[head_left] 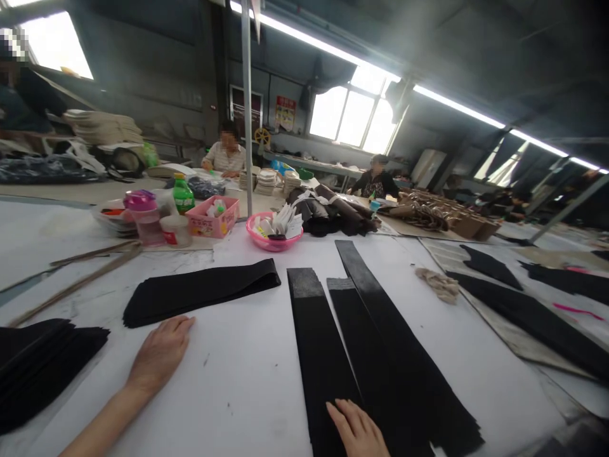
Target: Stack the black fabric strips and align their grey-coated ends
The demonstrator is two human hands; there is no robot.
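My left hand lies on the white tabletop just in front of a folded black fabric strip; its fingers are loosely bent and nothing shows in them. At the lower edge of the view, my right hand rests with fingers stretched out on a long black fabric strip. This strip has a greyish band at its far end. Beside it, to the right, lie a second black strip and a longer one, partly overlapping.
A black fabric stack lies at far left. Behind are a pink basin with paper tags, a pink box, a green bottle and a metal post. A beige rag lies right. Several people sit or stand farther back.
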